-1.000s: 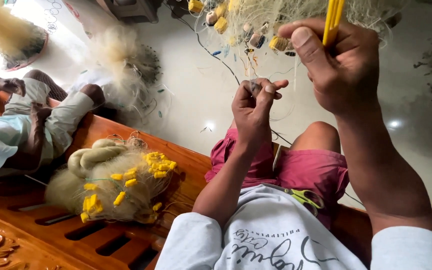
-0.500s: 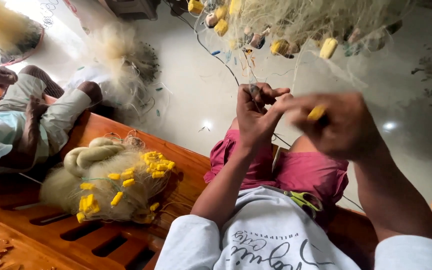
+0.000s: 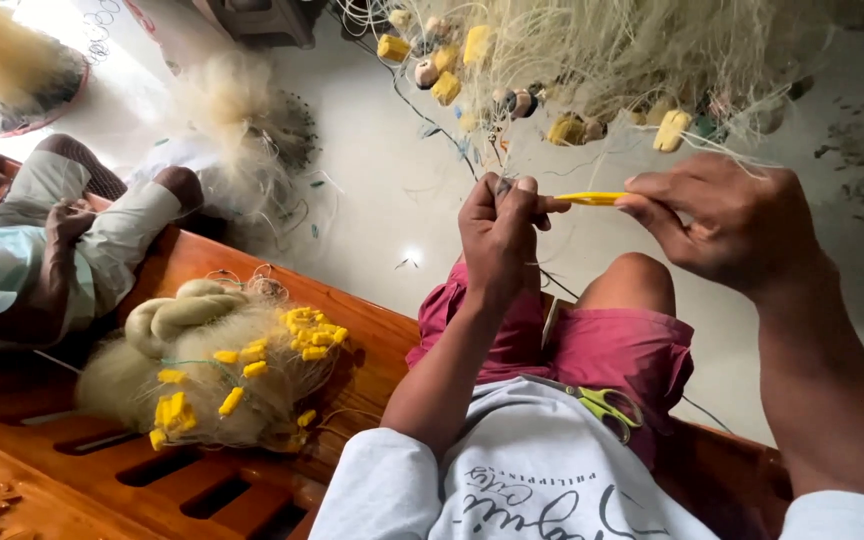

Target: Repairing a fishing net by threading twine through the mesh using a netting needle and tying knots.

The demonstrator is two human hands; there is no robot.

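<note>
My left hand (image 3: pixel 500 232) is raised in front of me, fingers pinched on fine pale net twine just under a hanging fishing net (image 3: pixel 592 55) with yellow floats. My right hand (image 3: pixel 727 225) holds a flat yellow netting needle (image 3: pixel 592 199) level, its tip reaching my left fingers. Both hands are above my knees in red shorts (image 3: pixel 592 345). A pair of green-handled scissors (image 3: pixel 607 405) lies on my lap.
I sit on a wooden bench (image 3: pixel 202 480). A bundled net with yellow floats (image 3: pixel 217 375) lies on it to my left. Another person (image 3: pixel 62 240) in pale clothes sits at the far left. More net (image 3: pixel 242 120) is heaped on the pale floor (image 3: pixel 372 190).
My right hand came down from high up, where it held the yellow needle upright, and now holds it level beside my left hand. My left hand stayed pinched on the twine.
</note>
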